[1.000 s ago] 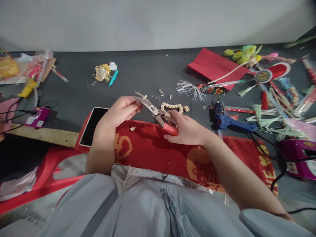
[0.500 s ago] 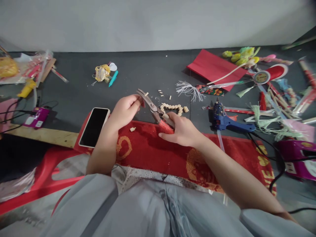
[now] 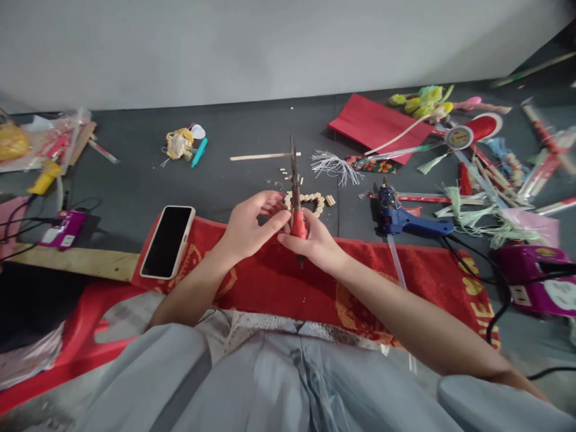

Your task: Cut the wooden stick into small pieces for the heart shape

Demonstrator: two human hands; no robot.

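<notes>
My right hand (image 3: 317, 240) is wrapped around the red-covered handles of metal scissors (image 3: 294, 180). The scissors point away from me, seen nearly edge-on. Close beside the handles on the left is my left hand (image 3: 254, 225), thumb and fingers apart, with nothing visible in it; whether its fingertips touch the handles I cannot tell. Beyond the hands lies a thin wooden stick (image 3: 261, 157), its right end behind the blades. A loop of small glued stick pieces (image 3: 315, 198) sits just past my right hand, partly hidden by the scissors. Several short cut pieces (image 3: 283, 170) are scattered near it.
A red towel (image 3: 279, 282) runs along the near table edge, with a phone (image 3: 167, 241) on its left end. To the right are a blue glue gun (image 3: 405, 219), red paper (image 3: 375, 126), a thread spool (image 3: 472, 131) and a purple box (image 3: 535, 279) with cords.
My left hand has let go of the stick, which now lies on the table. The scissors have swung from pointing left to pointing straight away from me. My view has shifted slightly.
</notes>
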